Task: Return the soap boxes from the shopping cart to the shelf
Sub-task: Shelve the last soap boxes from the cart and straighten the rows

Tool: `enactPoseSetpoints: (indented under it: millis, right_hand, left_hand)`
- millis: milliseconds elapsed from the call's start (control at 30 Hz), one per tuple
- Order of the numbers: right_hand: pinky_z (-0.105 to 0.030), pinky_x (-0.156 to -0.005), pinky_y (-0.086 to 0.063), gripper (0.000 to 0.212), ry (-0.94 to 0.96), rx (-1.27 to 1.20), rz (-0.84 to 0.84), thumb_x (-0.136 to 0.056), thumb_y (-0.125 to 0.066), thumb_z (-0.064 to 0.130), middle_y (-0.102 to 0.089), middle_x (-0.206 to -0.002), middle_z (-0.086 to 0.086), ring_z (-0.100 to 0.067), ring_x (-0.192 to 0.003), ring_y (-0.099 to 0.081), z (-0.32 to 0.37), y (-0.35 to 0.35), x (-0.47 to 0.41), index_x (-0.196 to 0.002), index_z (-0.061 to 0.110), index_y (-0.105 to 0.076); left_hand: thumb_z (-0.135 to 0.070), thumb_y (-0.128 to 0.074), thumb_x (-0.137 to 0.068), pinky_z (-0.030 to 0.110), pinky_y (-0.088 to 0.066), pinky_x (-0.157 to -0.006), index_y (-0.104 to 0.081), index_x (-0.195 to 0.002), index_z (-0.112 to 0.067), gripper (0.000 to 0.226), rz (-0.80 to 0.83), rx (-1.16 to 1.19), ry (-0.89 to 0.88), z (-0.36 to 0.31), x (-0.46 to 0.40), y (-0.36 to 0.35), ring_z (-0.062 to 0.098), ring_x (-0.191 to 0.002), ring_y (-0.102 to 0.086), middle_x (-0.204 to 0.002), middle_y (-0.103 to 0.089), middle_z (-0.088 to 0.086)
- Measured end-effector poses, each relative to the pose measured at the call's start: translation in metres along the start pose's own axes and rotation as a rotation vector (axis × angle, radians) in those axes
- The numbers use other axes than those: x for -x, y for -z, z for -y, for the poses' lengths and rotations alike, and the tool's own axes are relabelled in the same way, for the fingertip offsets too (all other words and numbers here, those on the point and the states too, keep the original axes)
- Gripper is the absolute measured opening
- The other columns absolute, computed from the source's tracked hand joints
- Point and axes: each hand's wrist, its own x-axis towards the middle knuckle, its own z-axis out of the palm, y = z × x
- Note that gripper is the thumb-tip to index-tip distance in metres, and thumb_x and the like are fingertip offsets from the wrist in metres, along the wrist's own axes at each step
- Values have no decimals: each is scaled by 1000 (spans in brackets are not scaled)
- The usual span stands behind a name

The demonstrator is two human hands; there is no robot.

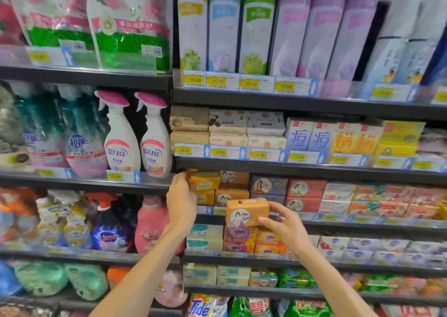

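Observation:
My right hand (281, 224) holds a tan soap box (246, 211) with a round picture on its front, in front of the soap shelf (314, 171). My left hand (181, 195) reaches to the shelf's left end and grips a yellow soap box (204, 182) at the top of a yellow stack. Matching tan boxes (232, 193) stand on the shelf just right of the yellow ones, behind the held box. The shopping cart is out of view.
Dark blue (267, 186) and red soap boxes (306, 188) continue to the right on the same shelf. White spray bottles (121, 137) stand at upper left, a pink bottle (151, 222) beside my left forearm. OMO packs (251, 240) lie on the shelf below.

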Motion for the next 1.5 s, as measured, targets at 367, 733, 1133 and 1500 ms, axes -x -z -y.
enactPoseSetpoints:
  millis: [367, 733, 1133, 1500]
  right_hand:
    - [-23, -77, -58, 58, -23, -22, -47, -84, -80, 24, -73, -115, 9, 0, -94, -71, 1, -21, -8, -138, 22, -58]
    - [-35, -90, -60, 67, -59, -12, -81, -82, -82, 28, -66, -130, 6, -4, -102, -69, -4, -32, -15, -143, 22, -54]
    - [-23, -86, -55, 61, -24, -33, -247, -84, -80, 27, -70, -119, 5, -2, -103, -66, 6, -53, -21, -140, 20, -55]
    - [-29, -95, -55, 48, 51, 23, -397, -89, -75, 29, -69, -120, 4, -3, -104, -66, 31, -80, -38, -133, 17, -61]
  left_hand:
    - [5, -55, -93, 36, -42, -111, -14, -159, -17, 81, 102, 84, 8, 13, 7, -23, 23, -140, -44, -163, -28, 6]
    - [-6, -69, -87, 42, -40, -116, -51, -143, -9, 59, 128, -325, -508, 48, 38, -36, 32, -145, -35, -151, -40, 16]
    - [-29, -68, -92, 42, -45, -111, -42, -149, -13, 65, 253, -379, -320, 67, 32, -28, 30, -140, -40, -159, -31, 12]
    - [-22, -66, -90, 46, -36, -119, -44, -150, -17, 64, 256, -351, -438, 71, 28, -27, 32, -154, -17, -164, -25, 13]
